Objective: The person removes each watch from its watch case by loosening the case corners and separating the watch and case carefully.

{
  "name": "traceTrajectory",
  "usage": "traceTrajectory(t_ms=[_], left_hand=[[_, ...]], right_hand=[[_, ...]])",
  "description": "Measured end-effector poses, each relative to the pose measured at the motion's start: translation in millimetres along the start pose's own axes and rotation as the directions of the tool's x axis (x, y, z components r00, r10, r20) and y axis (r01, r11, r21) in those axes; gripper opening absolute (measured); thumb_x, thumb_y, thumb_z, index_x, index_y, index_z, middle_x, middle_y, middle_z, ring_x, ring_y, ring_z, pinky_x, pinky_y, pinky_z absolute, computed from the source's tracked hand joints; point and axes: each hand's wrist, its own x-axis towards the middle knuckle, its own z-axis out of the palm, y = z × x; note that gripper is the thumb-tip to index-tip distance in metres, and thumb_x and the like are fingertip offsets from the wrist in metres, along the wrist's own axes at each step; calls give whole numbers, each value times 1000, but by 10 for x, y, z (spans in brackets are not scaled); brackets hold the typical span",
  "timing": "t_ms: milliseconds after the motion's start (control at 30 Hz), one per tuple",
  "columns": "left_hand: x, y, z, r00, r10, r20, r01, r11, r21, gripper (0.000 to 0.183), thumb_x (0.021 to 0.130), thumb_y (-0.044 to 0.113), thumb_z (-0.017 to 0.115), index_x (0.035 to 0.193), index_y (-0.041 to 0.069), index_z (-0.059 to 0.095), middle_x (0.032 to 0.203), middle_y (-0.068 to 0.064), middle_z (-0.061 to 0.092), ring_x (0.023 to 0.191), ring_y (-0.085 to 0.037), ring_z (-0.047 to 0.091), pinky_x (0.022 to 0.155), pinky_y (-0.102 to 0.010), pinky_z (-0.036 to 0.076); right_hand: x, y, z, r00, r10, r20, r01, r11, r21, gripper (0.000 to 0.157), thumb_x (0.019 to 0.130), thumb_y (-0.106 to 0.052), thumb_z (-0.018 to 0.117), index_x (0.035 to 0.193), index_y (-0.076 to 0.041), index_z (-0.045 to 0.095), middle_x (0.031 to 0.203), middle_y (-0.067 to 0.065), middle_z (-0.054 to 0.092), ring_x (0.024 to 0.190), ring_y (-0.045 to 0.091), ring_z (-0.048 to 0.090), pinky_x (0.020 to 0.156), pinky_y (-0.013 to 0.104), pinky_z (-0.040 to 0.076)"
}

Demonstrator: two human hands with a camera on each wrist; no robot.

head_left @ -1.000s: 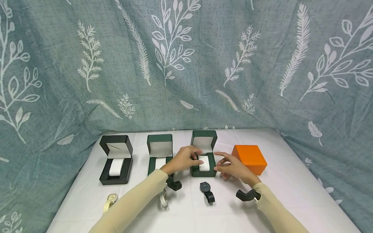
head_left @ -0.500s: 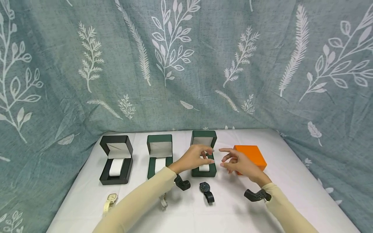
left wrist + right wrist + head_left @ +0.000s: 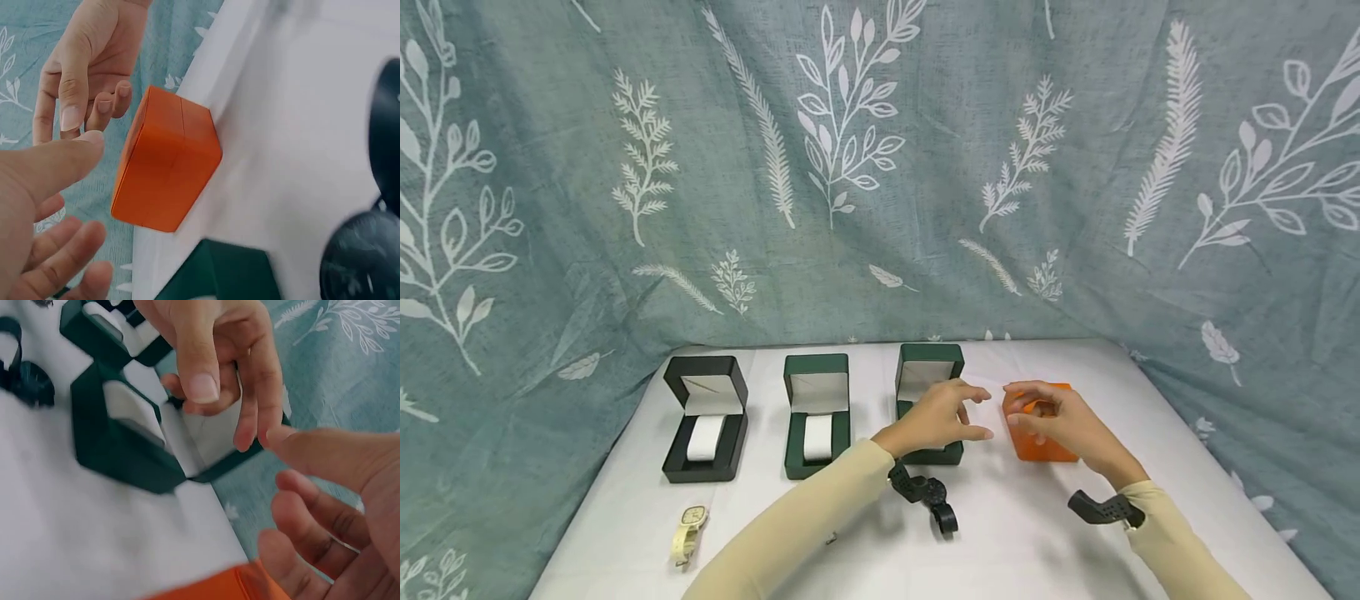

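Note:
A closed orange box (image 3: 1043, 448) stands at the right of the row of boxes; the left wrist view also shows the orange box (image 3: 164, 165). In the head view my right hand (image 3: 1067, 423) hovers over its front, fingers bent loosely around air. My left hand (image 3: 934, 418) is held above the right-hand open green watch box (image 3: 932, 353), partly covering it, thumb and fingers spread apart. Nothing is held by either hand. Inside that green watch box (image 3: 125, 447), seen from the right wrist, lies a white cushion.
A black watch box (image 3: 705, 365) and another green watch box (image 3: 817, 363) stand open at the left, each with a white cushion. A gold-toned watch (image 3: 688, 533) and a black watch (image 3: 940, 507) lie in front. My left sleeve (image 3: 797, 521) mostly hides a third watch.
Both hands have moved right, from the right-hand green watch box toward the orange box. My right hand now overlaps the orange box, and the left hand has followed. The view has shifted slightly.

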Motion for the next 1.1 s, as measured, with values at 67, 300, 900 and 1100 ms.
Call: traceTrajectory(t_ms=[67, 300, 900, 1100], left_hand=[[36, 27, 40, 1000, -22, 7, 22, 1000, 5, 59, 89, 34, 83, 140, 11, 63, 126, -4, 64, 73, 4, 59, 68, -14, 48], [192, 94, 190, 999, -40, 18, 39, 999, 29, 69, 88, 37, 84, 146, 10, 58, 130, -5, 61, 73, 2, 57, 66, -13, 47], [428, 248, 535, 985, -173, 24, 174, 985, -19, 99, 81, 41, 90, 161, 22, 35, 150, -14, 39, 88, -4, 62, 90, -23, 48], [446, 186, 583, 984, -175, 20, 176, 984, -24, 96, 79, 39, 91, 157, 26, 36, 143, -14, 45, 109, -15, 58, 91, -30, 50]], right_hand=[[-19, 25, -62, 1000, 4, -6, -4, 1000, -19, 51, 93, -29, 80, 139, -17, 63, 114, 14, 67, 89, 38, 65, 65, 43, 57], [-55, 143, -323, 997, -1, -74, -3, 998, -56, 54, 92, -31, 81, 139, -12, 63, 113, 14, 67, 78, 36, 62, 62, 43, 57], [-147, 568, -682, 996, 26, -83, -41, 982, -185, 65, 90, -35, 82, 148, -20, 55, 137, 12, 48, 78, 27, 57, 63, 35, 49], [-155, 713, -734, 995, 94, -25, -97, 982, -161, 76, 89, -35, 83, 155, -28, 46, 121, 17, 57, 72, 34, 57, 64, 39, 50]])
